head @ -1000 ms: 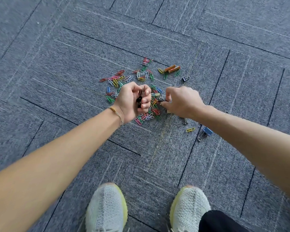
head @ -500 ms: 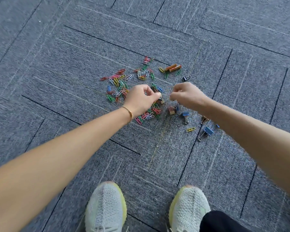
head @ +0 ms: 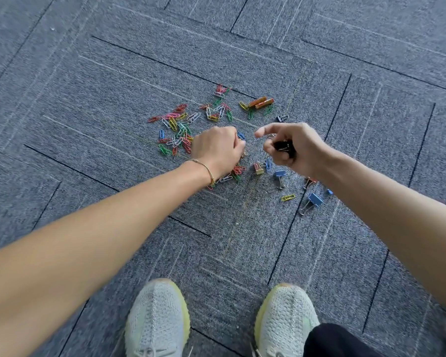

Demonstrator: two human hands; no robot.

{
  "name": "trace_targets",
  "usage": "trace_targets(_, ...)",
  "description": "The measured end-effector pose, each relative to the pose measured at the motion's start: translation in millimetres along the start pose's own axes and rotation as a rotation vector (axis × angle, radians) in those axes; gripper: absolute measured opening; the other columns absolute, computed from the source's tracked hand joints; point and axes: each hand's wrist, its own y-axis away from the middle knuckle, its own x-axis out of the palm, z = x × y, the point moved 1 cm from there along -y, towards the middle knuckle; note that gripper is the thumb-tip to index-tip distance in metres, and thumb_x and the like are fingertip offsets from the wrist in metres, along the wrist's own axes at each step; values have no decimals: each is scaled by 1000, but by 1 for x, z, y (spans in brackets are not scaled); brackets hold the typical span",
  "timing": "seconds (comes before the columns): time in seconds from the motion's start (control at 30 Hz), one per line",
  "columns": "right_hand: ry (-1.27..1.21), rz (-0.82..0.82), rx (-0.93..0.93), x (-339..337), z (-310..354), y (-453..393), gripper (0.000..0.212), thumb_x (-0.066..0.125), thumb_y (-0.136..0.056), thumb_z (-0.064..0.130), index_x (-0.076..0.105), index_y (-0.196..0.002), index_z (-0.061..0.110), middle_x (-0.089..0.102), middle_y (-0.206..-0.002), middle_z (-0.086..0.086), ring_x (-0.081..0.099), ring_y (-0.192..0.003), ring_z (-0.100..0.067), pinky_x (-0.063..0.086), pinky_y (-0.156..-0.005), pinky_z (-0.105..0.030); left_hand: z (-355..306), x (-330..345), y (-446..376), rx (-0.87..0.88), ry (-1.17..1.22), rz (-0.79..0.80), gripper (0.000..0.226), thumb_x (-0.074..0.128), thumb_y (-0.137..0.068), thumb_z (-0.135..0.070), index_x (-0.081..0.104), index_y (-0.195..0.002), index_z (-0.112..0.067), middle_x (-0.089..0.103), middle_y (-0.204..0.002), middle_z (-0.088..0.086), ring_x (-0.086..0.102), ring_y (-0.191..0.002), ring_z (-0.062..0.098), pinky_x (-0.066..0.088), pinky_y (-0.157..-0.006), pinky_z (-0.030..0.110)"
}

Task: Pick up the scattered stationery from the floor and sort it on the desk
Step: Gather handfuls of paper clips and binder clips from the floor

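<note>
Head view, looking down at a grey carpet floor (head: pixel 88 104). The left hand (head: pixel 218 149), back up and fingers curled under, sits low over the near edge of a scatter of coloured paper clips (head: pixel 180 127); what its fingertips hold, if anything, is hidden. The right hand (head: pixel 292 148) hovers just beside it, apart from it, with index finger extended toward the left hand and the other fingers curled around black binder clips (head: pixel 283 146). Beyond the hands lie two orange batteries (head: pixel 260 102) side by side, and near them a small black clip (head: pixel 281 118). Between and below the hands lie a tan clip (head: pixel 258 169), a blue binder clip (head: pixel 280 176), a yellow paper clip (head: pixel 288 197) and a larger blue binder clip (head: pixel 312 202) partly beside the right forearm. A thin bracelet (head: pixel 205 168) circles the left wrist. Two pale knit shoes (head: pixel 157 318) with yellow soles stand at the bottom edge.
</note>
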Motion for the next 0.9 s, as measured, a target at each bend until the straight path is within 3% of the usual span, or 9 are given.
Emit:
trace_targets(0.1, 125, -29, -8, 7, 3, -1, 25, 48, -95, 16, 56, -72, 15, 50, -60, 1, 30, -47, -11, 21, -44, -27, 7, 2, -1, -2, 82, 50, 27, 44, -101, -37, 61, -91, -19, 59, -70, -5, 57, -67, 18, 42, -56, 29)
trace_targets(0.17, 366, -133, -37, 12, 6, -3, 40, 58, -99, 30, 51, -62, 17, 46, -55, 3, 31, -45, -12, 26, -46, -27, 9, 0, 0, -65, 395, 138, 25, 42, -103, -29, 60, -92, -15, 52, -64, -6, 47, -56, 13, 33, -49, 27)
trace_targets(0.27, 855, -189, -163, 21, 6, -6, 36, 61, -98, 38, 56, -75, 10, 51, -60, 0, 34, -45, -12, 33, -50, -28, 13, -5, 5, -222, 1165, 269, 28, 31, -103, -15, 52, -85, -11, 43, -60, -3, 34, -46, 10, 27, -42, 22)
trace_targets(0.37, 1183, -205, -237, 29, 2, -14, 20, 68, -92, 40, 63, -101, 23, 69, -73, 1, 54, -52, -13, 50, -56, -30, 17, -11, 11, -258, 1486, 368, 31, 25, -95, -12, 48, -73, -14, 36, -53, -2, 27, -43, 12, 16, -42, 26)
trace_targets(0.43, 1380, -199, -291, 33, -2, -17, 24, 69, -90, 41, 59, -108, 29, 65, -68, 3, 62, -62, -16, 54, -65, -32, 18, -14, 13, -255, 1570, 413, 30, 24, -91, -14, 47, -71, -14, 34, -54, -1, 26, -44, 13, 11, -48, 31)
trace_targets(0.53, 1537, -155, -367, 37, -6, -17, 24, 67, -92, 41, 58, -109, 27, 54, -62, 7, 60, -65, -21, 50, -63, -32, 20, -20, 13, -271, 1687, 436, 30, 24, -90, -18, 47, -71, -12, 34, -57, 1, 26, -47, 14, 12, -50, 31)
trace_targets(0.7, 1698, -118, -487, 38, -7, -19, 26, 60, -98, 39, 54, -115, 20, 43, -58, 8, 47, -52, -18, 41, -54, -30, 25, -22, 12, -297, 1689, 456, 49, 30, -98, -47, 48, -66, -15, 43, -62, 1, 33, -50, 15, 16, -48, 28)
trace_targets(0.83, 1545, -185, -393, 32, -10, -20, 18, 51, -102, 37, 56, -112, 22, 54, -66, 5, 55, -58, -20, 48, -57, -33, 20, -18, 15, -367, 1571, 449, 51, 38, -104, -41, 41, -58, -18, 45, -58, -2, 37, -47, 12, 25, -42, 22)
trace_targets(0.9, 1399, -264, -319, 25, -8, -20, 13, 50, -103, 28, 62, -105, 23, 55, -68, 9, 59, -64, -22, 43, -57, -30, 16, -13, 17, -395, 1549, 491, 48, 39, -105, -38, 41, -61, -19, 43, -58, -4, 36, -47, 10, 24, -41, 20)
